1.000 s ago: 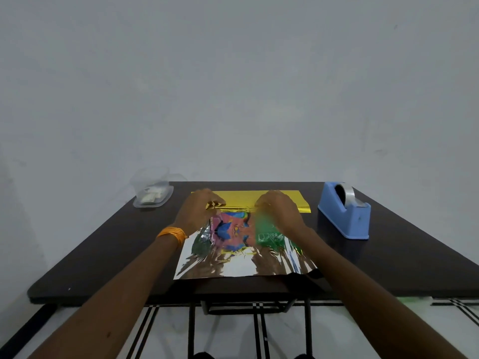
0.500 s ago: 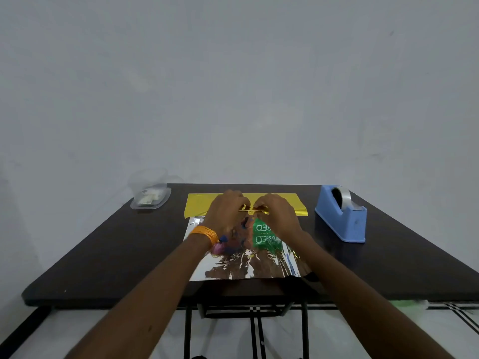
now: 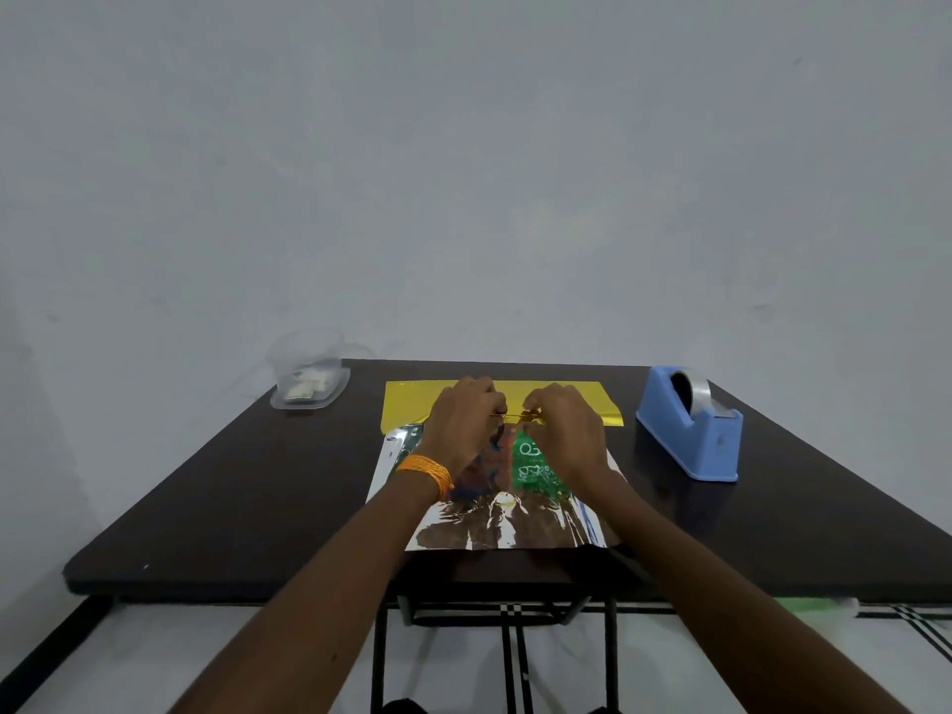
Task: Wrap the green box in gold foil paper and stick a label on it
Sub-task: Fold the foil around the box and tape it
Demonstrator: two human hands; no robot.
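Observation:
A sheet of gold foil paper point(image 3: 412, 401) lies on the dark table point(image 3: 247, 481), its gold face showing at the far strip and its mirror-like silver inner side point(image 3: 494, 528) toward me. The green box point(image 3: 533, 466), with white print, shows between my hands on the silver side, partly hidden. My left hand point(image 3: 463, 422), with an orange wristband, and my right hand point(image 3: 564, 427) sit side by side at the box's far edge. Both pinch the thin folded edge of the foil between them.
A blue tape dispenser point(image 3: 690, 430) with a grey roll stands at the right of the table. A clear plastic container point(image 3: 309, 381) holding small white pieces sits at the back left corner. The table's front edge runs below the foil sheet.
Both hands have drawn closer together toward the middle of the foil's fold. The left hand has slid to the right. The gold strip is uncovered at the left.

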